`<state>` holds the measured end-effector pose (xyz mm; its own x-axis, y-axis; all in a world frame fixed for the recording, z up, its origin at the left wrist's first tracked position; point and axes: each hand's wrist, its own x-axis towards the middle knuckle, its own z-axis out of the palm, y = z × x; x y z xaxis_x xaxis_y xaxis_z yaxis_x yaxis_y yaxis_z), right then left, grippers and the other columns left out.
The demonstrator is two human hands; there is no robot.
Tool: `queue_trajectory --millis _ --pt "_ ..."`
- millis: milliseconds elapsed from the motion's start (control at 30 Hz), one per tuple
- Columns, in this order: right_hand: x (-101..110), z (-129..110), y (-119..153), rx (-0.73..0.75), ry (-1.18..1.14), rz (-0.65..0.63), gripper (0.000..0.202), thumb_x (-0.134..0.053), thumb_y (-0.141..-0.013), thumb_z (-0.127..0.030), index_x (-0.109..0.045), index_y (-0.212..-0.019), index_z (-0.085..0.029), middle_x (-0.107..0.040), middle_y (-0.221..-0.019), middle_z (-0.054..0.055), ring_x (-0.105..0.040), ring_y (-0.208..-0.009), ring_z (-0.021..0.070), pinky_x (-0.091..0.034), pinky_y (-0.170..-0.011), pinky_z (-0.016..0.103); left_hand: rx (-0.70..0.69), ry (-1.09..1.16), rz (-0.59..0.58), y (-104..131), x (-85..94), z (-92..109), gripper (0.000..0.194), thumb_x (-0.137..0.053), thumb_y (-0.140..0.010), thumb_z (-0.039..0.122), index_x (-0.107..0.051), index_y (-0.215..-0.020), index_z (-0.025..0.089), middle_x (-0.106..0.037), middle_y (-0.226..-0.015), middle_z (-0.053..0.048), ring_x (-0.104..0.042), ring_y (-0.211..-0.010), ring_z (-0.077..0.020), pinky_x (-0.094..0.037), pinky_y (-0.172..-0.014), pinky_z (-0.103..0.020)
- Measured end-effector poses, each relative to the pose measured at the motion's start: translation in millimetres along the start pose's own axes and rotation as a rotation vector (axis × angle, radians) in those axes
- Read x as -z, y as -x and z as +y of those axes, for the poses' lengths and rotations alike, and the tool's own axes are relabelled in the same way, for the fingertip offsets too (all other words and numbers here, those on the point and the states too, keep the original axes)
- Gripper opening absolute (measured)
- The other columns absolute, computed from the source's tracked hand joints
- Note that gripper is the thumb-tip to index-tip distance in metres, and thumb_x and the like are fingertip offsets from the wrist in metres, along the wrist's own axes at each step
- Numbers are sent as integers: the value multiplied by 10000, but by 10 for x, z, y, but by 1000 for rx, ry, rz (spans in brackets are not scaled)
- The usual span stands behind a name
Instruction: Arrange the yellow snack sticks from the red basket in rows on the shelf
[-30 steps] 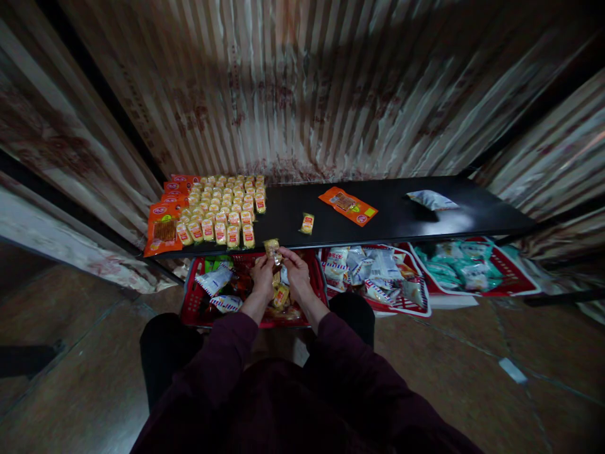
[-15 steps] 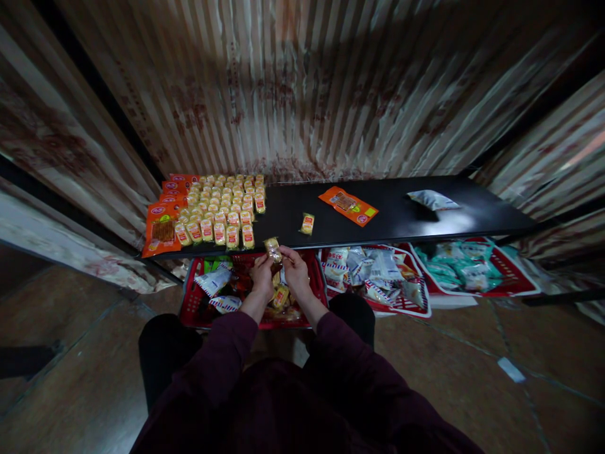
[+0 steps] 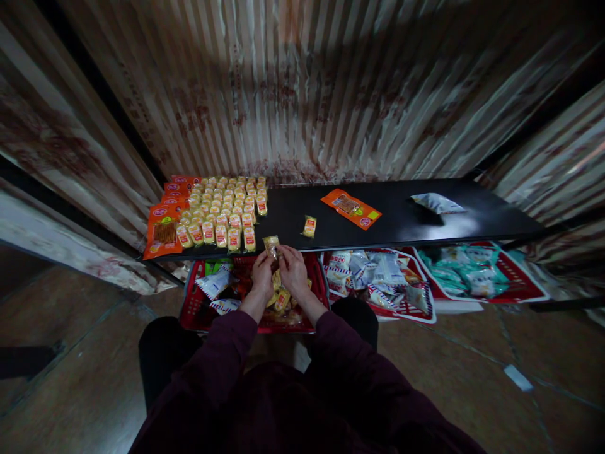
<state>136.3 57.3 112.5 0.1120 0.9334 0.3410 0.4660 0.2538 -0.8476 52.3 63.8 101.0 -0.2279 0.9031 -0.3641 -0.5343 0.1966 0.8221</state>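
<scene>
Both my left hand (image 3: 263, 276) and my right hand (image 3: 292, 271) pinch one small wrapped snack cake (image 3: 271, 244) between them, just in front of the shelf's front edge. Below them a red basket (image 3: 190, 307) holds more of these yellow packets (image 3: 282, 300), along with blue-and-white bags (image 3: 215, 281). On the black shelf (image 3: 283, 214), to the left, rows of the same small packets (image 3: 221, 217) stand close together beside orange snack packets (image 3: 163, 228). A single small packet (image 3: 309, 226) lies apart near the shelf's middle.
An orange packet (image 3: 352, 208) and a white-and-blue bag (image 3: 437, 203) lie farther right on the shelf. Two more red baskets stand below, one with white bags (image 3: 385, 268), one with green bags (image 3: 477, 268). Striped curtains (image 3: 302, 94) hang behind; dark posts stand on both sides.
My right fingers have closed in farther over the small snack cake, covering more of its lower part. The view has shifted slightly. The packets on the shelf keep their places.
</scene>
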Motion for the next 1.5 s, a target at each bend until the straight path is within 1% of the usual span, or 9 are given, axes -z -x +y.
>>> queue_trajectory --millis 233,333,467,633,767,833,1000,1233,1500 --pt "-14 -77 -34 -87 -171 15 265 -544 -809 -280 -704 -1019 -255 -681 -1086 51 -564 -1052 232 -365 -1014 395 -18 -4 21 55 -16 77 360 -609 -727 274 -655 -1075 193 -687 -1094 -70 -651 -905 -156 -495 -796 -270" --pt "-25 -104 -43 -137 -190 13 288 -575 -810 -346 -691 -1054 -246 -681 -1106 59 -578 -1048 233 -380 -994 381 -56 -52 31 80 -17 125 351 -551 -777 289 -657 -1099 198 -677 -1130 -66 -647 -937 -161 -498 -797 -264" --pt "-53 -100 -59 -222 -195 -4 349 -617 -789 -399 -664 -1094 -237 -684 -1095 60 -616 -970 226 -428 -928 362 -69 -109 17 116 -34 171 382 -530 -791 267 -634 -1150 190 -683 -1115 -65 -647 -902 -158 -502 -773 -260" --pt "-72 -95 -73 -231 -123 -37 354 -571 -820 -388 -626 -1119 -207 -676 -1113 66 -630 -959 208 -458 -899 348 -129 -137 14 133 -40 157 354 -531 -788 225 -641 -1123 190 -663 -1166 -63 -631 -970 -154 -492 -802 -247" --pt "-73 -112 -89 -269 -153 -60 360 -545 -829 -388 -608 -1118 -185 -685 -1078 74 -641 -932 201 -482 -873 342 -201 -180 -4 96 -21 121 330 -534 -772 160 -653 -1078 189 -666 -1143 -65 -622 -975 -142 -476 -858 -251" --pt "-81 -110 -100 -293 -188 -56 365 -544 -824 -379 -605 -1120 -175 -688 -1070 76 -643 -930 198 -488 -875 337 -224 -229 16 68 -15 114 327 -530 -766 130 -651 -1066 183 -669 -1117 -69 -621 -957 -137 -472 -875 -256" --pt "-132 -43 -121 -330 -270 -28 364 -544 -812 -364 -621 -1118 -182 -687 -1101 71 -640 -948 193 -492 -886 329 -208 -314 96 -6 -10 109 331 -541 -757 96 -628 -1072 148 -670 -1084 -99 -622 -957 -151 -475 -890 -286" --pt "-179 69 -173 -305 -192 -11 352 -509 -812 -335 -651 -1082 -159 -688 -1098 96 -636 -945 209 -480 -906 362 -275 -378 66 -87 27 91 297 -550 -763 107 -638 -1045 132 -671 -1099 -111 -622 -990 -162 -462 -937 -306" --pt "-214 126 -238 -296 -142 -13 370 -506 -810 -345 -635 -1111 -174 -687 -1094 88 -634 -938 209 -477 -892 354 -280 -413 62 -160 30 145 305 -534 -754 64 -669 -1013 152 -687 -1091 -92 -635 -989 -153 -465 -948 -301"
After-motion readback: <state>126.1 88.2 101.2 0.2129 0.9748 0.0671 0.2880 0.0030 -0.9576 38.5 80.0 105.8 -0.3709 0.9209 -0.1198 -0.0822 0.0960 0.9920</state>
